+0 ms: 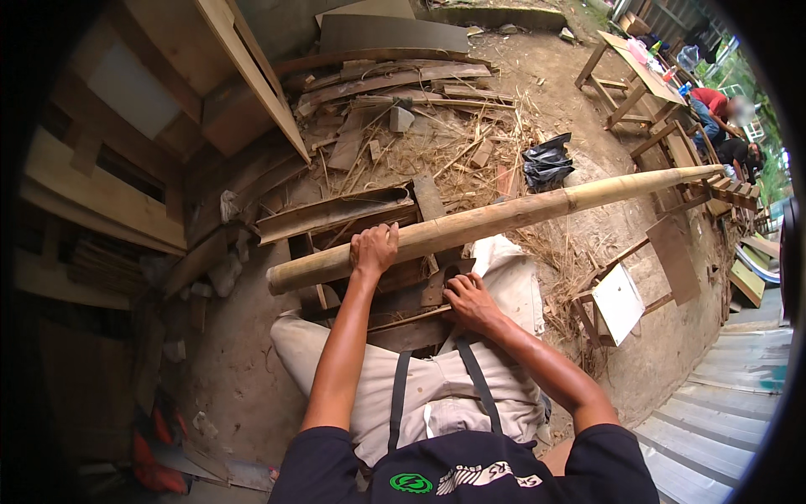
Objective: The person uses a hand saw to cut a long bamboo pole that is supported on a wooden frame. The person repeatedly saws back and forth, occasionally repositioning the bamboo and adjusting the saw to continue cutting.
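A long pale bamboo pole (504, 217) runs from near my left knee up to the right, its far end over wooden stools. My left hand (373, 249) is wrapped over the pole close to its near cut end (277, 280). Lower down, my right hand (470, 301) rests on dark wood pieces (424, 296) lying between my legs, fingers curled against them; whether it grips one I cannot tell. I am seated, with light trousers (437, 386) and dark straps across my lap.
Stacked planks and wooden frames (109, 185) fill the left side. Split bamboo, scraps and dry shavings (403, 109) litter the dirt ahead, with a black bag (546, 160). Wooden stools (663, 151) and two people (726, 126) are at the far right; a white board (620, 302) leans nearby.
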The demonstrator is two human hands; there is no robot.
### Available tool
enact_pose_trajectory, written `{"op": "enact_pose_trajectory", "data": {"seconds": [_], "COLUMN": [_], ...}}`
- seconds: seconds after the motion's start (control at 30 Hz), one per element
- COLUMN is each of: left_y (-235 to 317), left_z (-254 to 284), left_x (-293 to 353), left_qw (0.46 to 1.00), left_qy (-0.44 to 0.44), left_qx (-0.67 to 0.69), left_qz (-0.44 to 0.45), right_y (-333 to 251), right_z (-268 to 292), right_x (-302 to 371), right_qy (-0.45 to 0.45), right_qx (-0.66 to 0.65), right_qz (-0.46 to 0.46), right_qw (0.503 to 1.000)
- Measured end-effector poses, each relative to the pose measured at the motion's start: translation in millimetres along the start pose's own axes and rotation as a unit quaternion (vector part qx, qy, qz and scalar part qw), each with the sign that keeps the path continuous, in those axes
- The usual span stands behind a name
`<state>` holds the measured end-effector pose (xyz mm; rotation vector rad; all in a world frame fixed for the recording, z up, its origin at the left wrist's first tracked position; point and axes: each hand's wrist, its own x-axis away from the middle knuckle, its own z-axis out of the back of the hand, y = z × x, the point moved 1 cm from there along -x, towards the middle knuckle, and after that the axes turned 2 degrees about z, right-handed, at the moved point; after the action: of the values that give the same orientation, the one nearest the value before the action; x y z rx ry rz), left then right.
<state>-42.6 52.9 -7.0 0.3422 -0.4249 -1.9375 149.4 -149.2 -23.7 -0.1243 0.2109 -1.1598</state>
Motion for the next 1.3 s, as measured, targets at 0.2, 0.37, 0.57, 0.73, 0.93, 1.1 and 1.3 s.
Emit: {"op": "enact_pose_trajectory", "data": {"seconds": [0.2,0.37,0.57,0.73,0.93,1.1,1.3], "left_y": [-25.4,-34.5,-14.9,9.6,42.1,47.0,49.1], "left_z": [15.5,31.1,26.2,9.5,-16.2,-21.6,-21.2], "left_x": [7.6,19.7,12.1,-2.1,-8.2,-2.2,-3.5], "left_qw": [0.991,0.993,0.996,0.994,0.997,0.999,0.999], "left_qy": [0.026,-0.054,-0.084,-0.109,-0.065,-0.018,-0.008], "left_qx": [0.100,0.096,0.026,0.003,-0.030,-0.039,-0.033], "left_qz": [-0.086,-0.049,-0.014,-0.026,-0.005,0.019,0.025], "right_y": [13.6,33.2,48.9,20.8,-29.9,-71.1,-80.9], "right_z": [17.6,106.0,199.8,264.9,266.1,155.2,70.0], "right_x": [-1.5,24.7,102.0,168.2,145.9,77.8,56.0], "right_qy": [-0.023,-0.020,-0.036,0.132,0.298,0.327,0.274], "right_qx": [-0.048,-0.204,-0.285,-0.403,-0.478,-0.373,-0.452], "right_qz": [0.004,-0.029,-0.248,-0.418,-0.396,-0.384,-0.383], "right_qw": [0.999,0.978,0.925,0.803,0.725,0.779,0.758]}}
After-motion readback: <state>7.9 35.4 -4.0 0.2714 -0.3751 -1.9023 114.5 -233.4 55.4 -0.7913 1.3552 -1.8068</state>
